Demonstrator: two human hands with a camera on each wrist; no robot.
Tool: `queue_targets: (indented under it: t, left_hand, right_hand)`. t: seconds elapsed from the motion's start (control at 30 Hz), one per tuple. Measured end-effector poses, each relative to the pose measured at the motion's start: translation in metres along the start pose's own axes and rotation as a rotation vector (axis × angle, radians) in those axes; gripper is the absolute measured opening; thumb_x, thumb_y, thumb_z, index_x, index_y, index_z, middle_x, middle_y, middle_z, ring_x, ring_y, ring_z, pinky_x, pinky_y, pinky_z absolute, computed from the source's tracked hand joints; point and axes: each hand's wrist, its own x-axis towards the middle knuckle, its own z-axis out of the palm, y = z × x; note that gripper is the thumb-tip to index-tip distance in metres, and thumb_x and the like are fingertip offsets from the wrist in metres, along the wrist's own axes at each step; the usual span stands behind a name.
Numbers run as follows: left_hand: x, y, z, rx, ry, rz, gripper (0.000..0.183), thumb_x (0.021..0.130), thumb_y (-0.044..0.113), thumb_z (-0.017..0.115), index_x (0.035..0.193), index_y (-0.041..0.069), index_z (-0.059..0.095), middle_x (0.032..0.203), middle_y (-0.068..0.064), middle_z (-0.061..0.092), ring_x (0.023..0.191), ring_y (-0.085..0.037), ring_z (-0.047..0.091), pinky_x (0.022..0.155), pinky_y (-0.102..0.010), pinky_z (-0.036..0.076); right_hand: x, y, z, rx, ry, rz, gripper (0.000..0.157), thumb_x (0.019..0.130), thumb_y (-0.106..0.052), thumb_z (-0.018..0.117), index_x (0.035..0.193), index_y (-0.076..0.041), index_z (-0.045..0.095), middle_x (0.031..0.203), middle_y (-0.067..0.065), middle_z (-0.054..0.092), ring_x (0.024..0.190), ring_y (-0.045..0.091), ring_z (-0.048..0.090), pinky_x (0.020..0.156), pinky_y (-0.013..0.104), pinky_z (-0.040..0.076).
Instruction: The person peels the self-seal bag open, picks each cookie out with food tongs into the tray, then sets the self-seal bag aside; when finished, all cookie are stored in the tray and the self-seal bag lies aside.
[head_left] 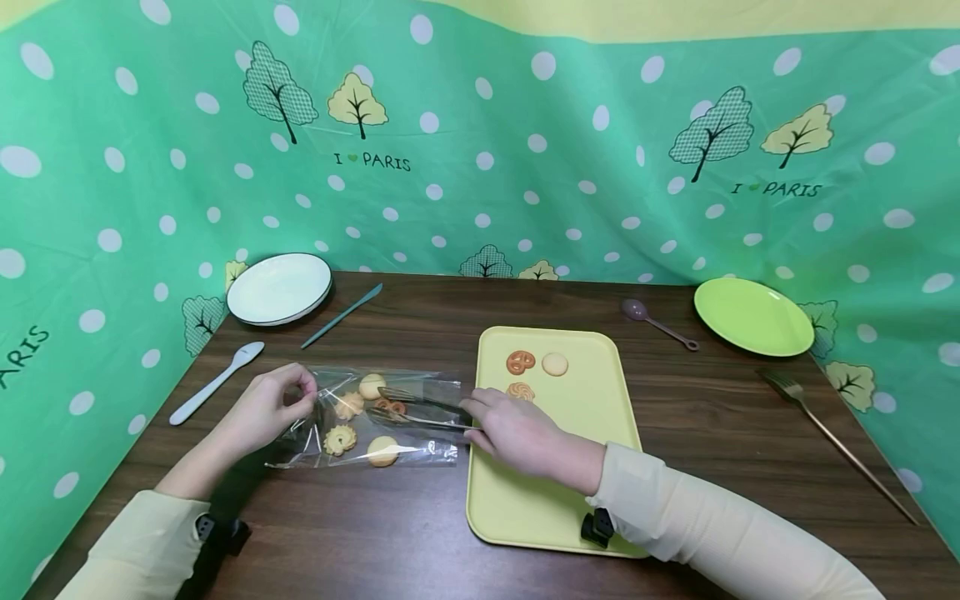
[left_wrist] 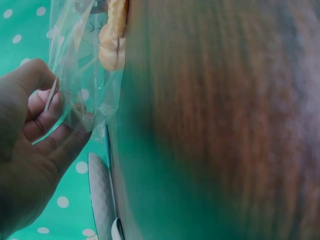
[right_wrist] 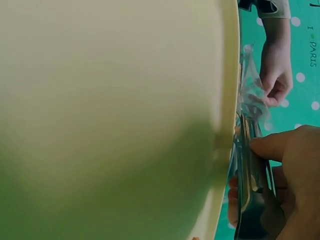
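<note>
My left hand pinches the left end of a clear plastic bag lying on the table; the left wrist view shows the bag's film between thumb and fingers. Inside the bag are several cookies, among them a flower-shaped cookie and a round cookie. My right hand grips metal tongs at the bag's right end, over the tray's left edge. The tips reach into the bag on either side of a brown pretzel cookie; whether they touch it, I cannot tell.
A yellow tray bears a pretzel cookie, a round cookie and a swirled cookie. Around lie a white plate, teal knife, pale-blue spreader, purple spoon, green plate and fork.
</note>
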Motion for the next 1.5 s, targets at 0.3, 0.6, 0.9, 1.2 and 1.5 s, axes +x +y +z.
queue_targets:
  t: [0.3, 0.6, 0.9, 1.2, 1.5]
  left_hand:
    - [0.0, -0.002, 0.001, -0.003, -0.001, -0.001, 0.022, 0.078, -0.003, 0.064, 0.079, 0.018, 0.058, 0.08, 0.003, 0.059, 0.073, -0.006, 0.054, 0.062, -0.031, 0.049]
    - [-0.001, -0.003, 0.002, -0.001, -0.011, -0.011, 0.021, 0.079, -0.001, 0.064, 0.08, 0.019, 0.057, 0.081, 0.005, 0.058, 0.074, -0.005, 0.054, 0.063, -0.031, 0.048]
    - [0.0, -0.004, -0.001, 0.012, -0.009, -0.014, 0.02, 0.08, 0.0, 0.065, 0.081, 0.019, 0.057, 0.082, 0.004, 0.06, 0.076, -0.005, 0.055, 0.066, -0.03, 0.05]
    - [-0.001, -0.005, -0.002, 0.008, -0.013, -0.019, 0.019, 0.08, 0.001, 0.065, 0.081, 0.018, 0.057, 0.082, 0.005, 0.059, 0.076, -0.005, 0.055, 0.065, -0.031, 0.05]
    - [0.002, -0.006, -0.002, 0.023, -0.02, -0.013, 0.019, 0.08, 0.002, 0.066, 0.081, 0.019, 0.058, 0.081, 0.008, 0.057, 0.075, -0.005, 0.054, 0.066, -0.029, 0.049]
  right_hand:
    - [-0.01, 0.007, -0.005, 0.026, 0.049, -0.006, 0.041, 0.093, -0.03, 0.058, 0.126, -0.006, 0.057, 0.115, 0.006, 0.061, 0.105, 0.02, 0.059, 0.088, 0.036, 0.05]
    - [-0.046, 0.025, -0.022, 0.013, 0.129, 0.032, 0.039, 0.09, -0.029, 0.063, 0.122, -0.008, 0.06, 0.113, 0.006, 0.061, 0.106, 0.02, 0.059, 0.088, 0.038, 0.05]
    - [-0.101, 0.052, -0.041, 0.006, 0.203, 0.139, 0.037, 0.086, -0.023, 0.069, 0.119, -0.008, 0.062, 0.108, 0.002, 0.062, 0.101, 0.017, 0.06, 0.083, 0.038, 0.051]
    - [-0.143, 0.079, -0.046, -0.024, 0.202, 0.246, 0.035, 0.085, -0.017, 0.069, 0.118, -0.008, 0.062, 0.103, 0.0, 0.061, 0.092, 0.014, 0.059, 0.074, 0.038, 0.05]
    - [-0.162, 0.09, -0.045, -0.021, 0.154, 0.344, 0.036, 0.086, -0.02, 0.069, 0.118, -0.007, 0.062, 0.106, 0.003, 0.061, 0.095, 0.019, 0.061, 0.074, 0.041, 0.05]
